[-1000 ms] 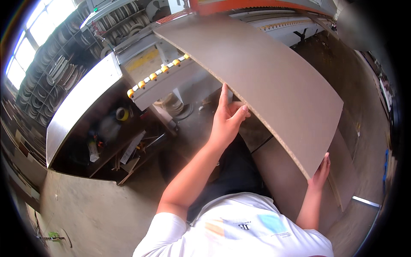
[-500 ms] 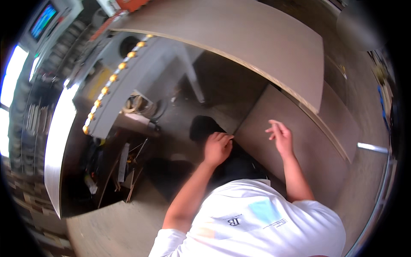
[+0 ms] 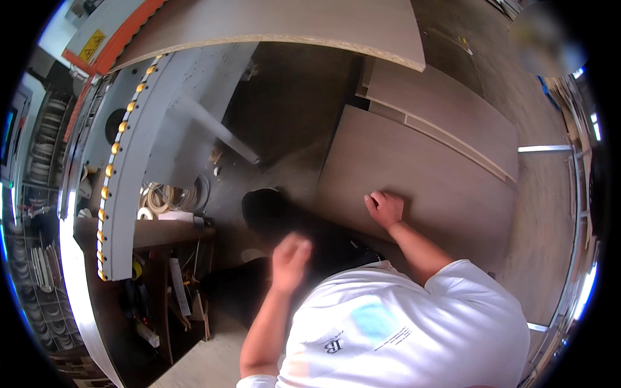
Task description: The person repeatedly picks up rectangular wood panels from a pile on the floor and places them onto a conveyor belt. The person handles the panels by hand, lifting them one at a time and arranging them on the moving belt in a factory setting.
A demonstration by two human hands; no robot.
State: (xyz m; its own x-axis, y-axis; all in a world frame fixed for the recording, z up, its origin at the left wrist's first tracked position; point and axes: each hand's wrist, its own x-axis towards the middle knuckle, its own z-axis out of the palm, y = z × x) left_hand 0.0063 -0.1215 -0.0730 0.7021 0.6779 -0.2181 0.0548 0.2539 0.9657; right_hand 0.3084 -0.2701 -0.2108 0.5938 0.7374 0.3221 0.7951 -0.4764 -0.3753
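Note:
My left hand (image 3: 291,258) is raised in front of my dark trousers, left of my white shirt. Motion smears its fingers, and no object shows in it. My right hand (image 3: 385,208) is over the near part of a flat brown panel (image 3: 420,161), its fingers curled in with nothing seen between them. Whether it touches the panel I cannot tell. Ahead, a large brown board (image 3: 278,22) with a pale chipboard edge extends from the machine.
At left stands a grey machine beam (image 3: 123,213) lined with yellow rollers. Below it is a dark open cabinet (image 3: 152,226) holding tools and strips. Coiled edging rolls (image 3: 169,197) lie behind that. More stacked panels (image 3: 446,107) lie at the right, near a metal rail (image 3: 546,149).
My view has swung right, so the machine and boards appear farther left. My right hand's spread fingers have curled in. My left hand has moved lower and nearer my body.

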